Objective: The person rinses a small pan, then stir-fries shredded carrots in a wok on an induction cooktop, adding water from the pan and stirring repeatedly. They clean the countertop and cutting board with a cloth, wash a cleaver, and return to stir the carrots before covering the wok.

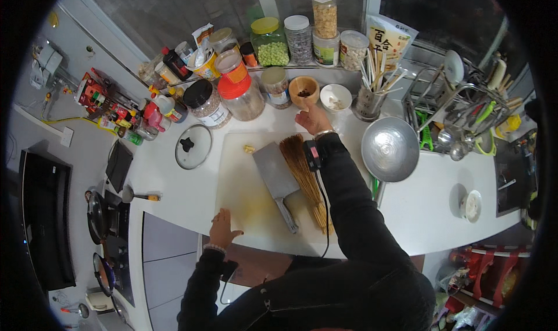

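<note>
My left hand (221, 229) rests with thumb and fingers apart at the front left edge of a white cutting board (237, 187); it holds nothing. Reaching forward, my right hand (315, 119) has its fingertips at the front of a wooden bowl (304, 93) with dark bits inside. Whether the fingers grip the bowl is unclear. Next to that bowl stands a white bowl (335, 98) with pale pieces. A cleaver (276, 169) lies flat on the board, its handle towards me. Beside it is a bamboo brush (301, 169), partly under my right forearm. A small yellow piece (249, 149) sits near the board's far left.
A metal ladle-like pan (389, 150) is right of my forearm, near a steel holder of chopsticks (369, 102). Jars, including a red-lidded one (240, 97), line the back. A glass lid (194, 147) lies left; a small bowl (471, 206) stands far right.
</note>
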Demonstrator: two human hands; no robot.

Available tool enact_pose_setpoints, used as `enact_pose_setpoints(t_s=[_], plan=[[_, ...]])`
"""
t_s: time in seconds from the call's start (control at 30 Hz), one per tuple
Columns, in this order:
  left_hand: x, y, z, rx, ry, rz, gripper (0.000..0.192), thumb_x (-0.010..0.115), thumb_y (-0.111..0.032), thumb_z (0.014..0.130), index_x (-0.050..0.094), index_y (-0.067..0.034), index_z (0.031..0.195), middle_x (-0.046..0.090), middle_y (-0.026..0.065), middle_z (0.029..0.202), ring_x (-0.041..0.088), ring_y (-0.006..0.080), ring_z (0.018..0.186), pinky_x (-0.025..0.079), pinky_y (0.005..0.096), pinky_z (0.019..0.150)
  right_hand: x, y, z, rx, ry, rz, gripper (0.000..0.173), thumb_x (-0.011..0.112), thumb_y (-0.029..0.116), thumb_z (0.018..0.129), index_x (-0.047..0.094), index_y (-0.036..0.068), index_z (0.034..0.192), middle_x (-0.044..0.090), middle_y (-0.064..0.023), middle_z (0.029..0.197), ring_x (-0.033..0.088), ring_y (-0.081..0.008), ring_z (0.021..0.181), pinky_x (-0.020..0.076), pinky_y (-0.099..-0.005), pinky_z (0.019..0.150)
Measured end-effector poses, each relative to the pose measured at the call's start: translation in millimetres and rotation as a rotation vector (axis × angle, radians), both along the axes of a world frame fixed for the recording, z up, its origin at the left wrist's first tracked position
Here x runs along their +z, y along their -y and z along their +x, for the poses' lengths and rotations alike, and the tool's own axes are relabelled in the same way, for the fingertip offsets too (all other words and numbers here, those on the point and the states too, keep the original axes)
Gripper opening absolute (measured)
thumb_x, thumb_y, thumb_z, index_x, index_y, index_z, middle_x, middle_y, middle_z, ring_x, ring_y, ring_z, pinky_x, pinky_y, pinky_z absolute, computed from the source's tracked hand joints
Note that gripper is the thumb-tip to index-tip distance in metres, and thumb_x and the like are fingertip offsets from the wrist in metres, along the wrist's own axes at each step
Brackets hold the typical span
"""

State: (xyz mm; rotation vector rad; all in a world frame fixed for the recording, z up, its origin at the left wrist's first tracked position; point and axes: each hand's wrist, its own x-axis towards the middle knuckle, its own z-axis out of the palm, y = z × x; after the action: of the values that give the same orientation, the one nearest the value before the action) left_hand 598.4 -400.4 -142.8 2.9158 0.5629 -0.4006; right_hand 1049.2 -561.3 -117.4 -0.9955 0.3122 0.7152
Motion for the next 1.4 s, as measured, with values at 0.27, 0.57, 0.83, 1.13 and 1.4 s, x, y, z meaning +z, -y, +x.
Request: enact_pose_setpoints(t_s=[0.27,0.57,0.83,1.13,1.4], plan=[[4.4,5.5,2.9,0.079,-0.078,0.01,0.103,0.083,-0.043,0.064,0.033,0.002,0.142,0.034,0.024,0.147,0.039,0.0393,0.131,0.037,0.0435,0.107,-49.4,-25.5,33.4,-0.128,0.043,0.283,0.048,0.058,0.011,0.085,0.042,0.003,0.129,0.056,-0.0169,0.115,0.064,-0.0293,0.092,0.0603,-0.0408,0.072],[10.0,8.2,3.8,0.121,-0.042,-0.034,0.103,0.087,-0.037,0.06,0.036,0.002,0.14,0.036,0.0253,0.146,0.039,0.0417,0.131,0.034,0.0446,0.108,-45.5,14.1,2.4,-0.004,0.027,0.612,0.051,0.046,-0.009,0.085,0.036,0.008,0.132,0.05,-0.0179,0.128,0.06,-0.0376,0.11,0.058,-0.0473,0.088],[8.3,5.4,6.4,0.087,-0.063,-0.014,0.103,0.086,-0.04,0.061,0.036,0.004,0.14,0.036,0.0267,0.146,0.04,0.0405,0.131,0.035,0.0446,0.107,-36.7,-11.8,23.7,-0.092,-0.078,0.407,0.036,0.055,0.002,0.089,0.044,0.0,0.124,0.057,-0.0158,0.114,0.063,-0.0314,0.1,0.0596,-0.0437,0.084],[6.6,4.2,3.3,0.104,-0.039,-0.006,0.098,0.086,-0.038,0.06,0.039,0.003,0.137,0.04,0.025,0.143,0.042,0.0403,0.129,0.038,0.0433,0.106,-44.3,-26.1,37.4,-0.13,-0.055,0.405,0.044,0.061,0.024,0.093,0.045,-0.002,0.126,0.06,-0.0161,0.112,0.065,-0.0301,0.094,0.0594,-0.0428,0.079],[-16.4,-18.4,0.5,0.001,0.075,-0.06,0.096,0.089,-0.032,0.056,0.045,0.001,0.136,0.046,0.0236,0.14,0.043,0.0404,0.128,0.033,0.0476,0.107,55.1,40.3,-85.8,0.266,0.213,0.381,0.025,0.05,0.026,0.096,0.062,0.004,0.094,0.064,-0.0081,0.074,0.065,-0.0209,0.068,0.0569,-0.0343,0.067]])
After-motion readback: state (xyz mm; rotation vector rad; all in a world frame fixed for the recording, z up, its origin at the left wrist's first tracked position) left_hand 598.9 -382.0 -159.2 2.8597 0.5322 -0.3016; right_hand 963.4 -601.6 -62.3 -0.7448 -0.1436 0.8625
